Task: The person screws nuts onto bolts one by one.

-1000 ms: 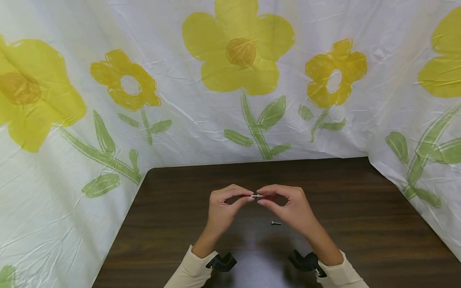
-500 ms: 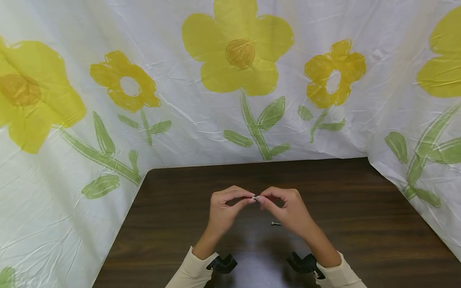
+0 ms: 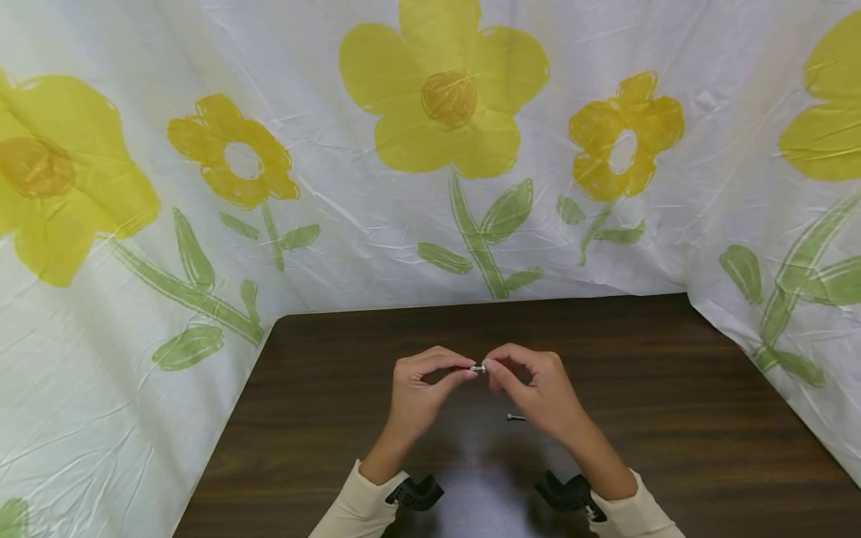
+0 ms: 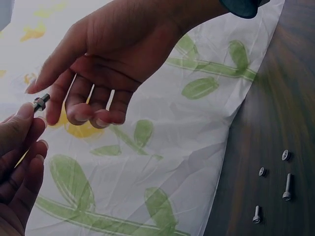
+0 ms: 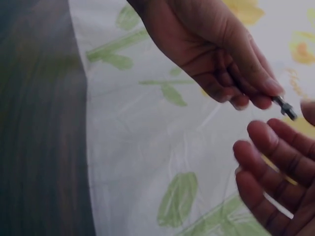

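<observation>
Left hand: the left hand (image 3: 412, 394) was pinched nearly closed, thumb against index finger, gripping one end of a metal bolt; its other fingers curled loosely behind.
Metal bolt: the slim, grey metal bolt (image 4: 47, 97) jutted from the left fingertips toward the right hand, its far end between the right thumb and fingers.
Nut: an angular, collar-like nut (image 4: 40, 103) ringed the bolt's shank just beyond the left fingertips, wider than the rod.
Right hand: the right hand (image 3: 554, 392) was half spread, thumb apart from loosely bent fingers in the wrist views, with no grip to be seen there; whether it touched the bolt's tip, I could not tell.
Loose hardware: beneath the hands lay a longer screw (image 4: 288, 187) and a shorter screw (image 4: 256, 215), both straight-shanked with thick heads, near two small round metal pieces, an upper ring (image 4: 285, 155) and a lower ring (image 4: 262, 171).
Table: under both hands ran a dark brown, streaky wood-grain table (image 3: 323, 418).
Curtain: beyond the hands hung a creased white curtain (image 3: 323, 45) printed with rounded yellow flowers and green leaves.
Wrists: behind each hand came a smooth cream sleeve (image 3: 356, 501) and an angular black device (image 3: 413, 493).
</observation>
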Action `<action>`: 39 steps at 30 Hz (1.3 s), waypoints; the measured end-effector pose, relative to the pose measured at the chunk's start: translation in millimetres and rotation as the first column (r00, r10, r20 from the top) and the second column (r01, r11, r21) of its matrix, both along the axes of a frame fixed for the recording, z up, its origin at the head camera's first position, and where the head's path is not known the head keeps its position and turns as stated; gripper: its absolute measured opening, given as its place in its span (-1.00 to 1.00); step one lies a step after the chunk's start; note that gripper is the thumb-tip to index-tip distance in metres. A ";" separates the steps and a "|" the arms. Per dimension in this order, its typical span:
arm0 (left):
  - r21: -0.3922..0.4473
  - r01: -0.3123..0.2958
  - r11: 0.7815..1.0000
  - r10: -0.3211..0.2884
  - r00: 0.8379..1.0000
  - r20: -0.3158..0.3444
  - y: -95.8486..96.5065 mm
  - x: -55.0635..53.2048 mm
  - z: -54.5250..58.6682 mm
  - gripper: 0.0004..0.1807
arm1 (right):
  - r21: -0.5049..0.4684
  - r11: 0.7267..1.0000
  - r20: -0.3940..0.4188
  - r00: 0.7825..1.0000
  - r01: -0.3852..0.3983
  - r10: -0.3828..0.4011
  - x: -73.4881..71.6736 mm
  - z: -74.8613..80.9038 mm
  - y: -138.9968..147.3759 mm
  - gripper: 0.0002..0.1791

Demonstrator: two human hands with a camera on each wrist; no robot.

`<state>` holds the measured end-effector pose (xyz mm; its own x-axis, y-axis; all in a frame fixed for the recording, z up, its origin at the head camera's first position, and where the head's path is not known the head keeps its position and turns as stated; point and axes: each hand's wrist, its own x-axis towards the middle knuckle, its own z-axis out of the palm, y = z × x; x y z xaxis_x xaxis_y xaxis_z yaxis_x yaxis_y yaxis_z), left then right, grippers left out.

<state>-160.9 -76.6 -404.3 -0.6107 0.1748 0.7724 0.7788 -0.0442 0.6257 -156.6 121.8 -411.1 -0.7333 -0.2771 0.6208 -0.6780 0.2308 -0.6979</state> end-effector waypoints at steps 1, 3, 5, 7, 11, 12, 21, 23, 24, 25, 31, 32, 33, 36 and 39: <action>0.003 -0.004 1.000 0.004 1.000 0.004 -0.5 -0.1 -0.1 -0.87 | -0.004 1.000 -0.013 1.000 -0.004 0.004 -0.1 0.3 0.8 -0.82; 0.007 -0.013 1.000 0.013 1.000 0.009 -1.5 -1.4 -1.8 -0.85 | -0.007 1.000 -0.044 0.999 -0.007 0.007 -0.2 1.3 2.1 -0.76; 0.009 -0.013 1.000 0.013 1.000 0.010 -2.7 -5.8 -8.5 -0.83 | -0.010 1.000 -0.083 0.996 -0.013 0.012 -0.7 2.3 2.8 -0.71; 0.009 -0.008 1.000 0.008 1.000 0.009 -2.8 -5.9 -8.2 -0.82 | -0.012 1.000 -0.105 0.994 -0.018 0.017 -1.4 2.4 3.2 -0.70; 0.007 0.006 1.000 -0.006 1.000 0.012 -1.8 -2.1 -3.0 -0.82 | -0.014 1.000 -0.108 0.994 -0.023 0.021 -2.0 2.5 4.0 -0.73; 0.008 0.008 1.000 -0.008 1.000 0.016 -1.3 0.1 0.0 -0.83 | -0.011 1.000 -0.096 0.995 -0.023 0.022 -1.6 2.9 4.0 -0.73; 0.004 0.011 1.000 -0.011 1.000 0.008 0.6 -0.4 -3.8 -0.87 | -0.004 1.000 -0.067 0.998 -0.018 0.018 0.5 0.0 0.7 -0.77; 0.002 0.017 1.000 -0.017 1.000 -0.006 1.5 -0.4 -3.5 -0.88 | 0.003 1.000 -0.072 0.997 -0.009 0.009 0.8 -0.7 -0.5 -0.77; 0.001 0.019 1.000 -0.019 1.000 -0.015 1.8 -0.3 -3.4 -0.88 | 0.007 1.000 -0.070 0.998 -0.003 0.003 0.7 -1.1 -1.1 -0.77; 0.001 0.022 1.000 -0.022 1.000 -0.021 2.0 -0.3 -3.2 -0.88 | 0.011 1.000 -0.068 0.998 0.004 -0.004 0.6 -1.4 -1.6 -0.77; -0.005 0.016 1.000 -0.016 1.000 -0.023 2.7 -4.6 -9.4 -0.81 | 0.019 1.000 -0.039 0.999 0.025 -0.024 0.3 -2.8 -1.7 -0.66; -0.006 0.012 1.000 -0.012 1.000 -0.020 2.6 -6.1 -11.8 -0.80 | 0.014 1.000 -0.038 0.999 0.026 -0.025 0.4 -2.5 -1.2 -0.65; -0.006 0.009 1.000 -0.009 1.000 -0.019 2.4 -7.8 -14.6 -0.79 | 0.005 1.000 -0.039 0.999 0.021 -0.021 0.6 -2.3 -0.5 -0.67; 0.002 0.003 1.000 -0.003 1.000 -0.012 0.8 -11.1 -21.0 -0.77 | -0.021 1.000 -0.061 0.998 0.003 -0.004 0.7 -0.9 2.1 -0.76; 0.013 0.001 1.000 -0.001 1.000 0.002 -0.9 -11.8 -22.7 -0.79 | -0.037 0.999 -0.117 0.993 -0.027 0.023 -0.1 0.5 4.4 -0.67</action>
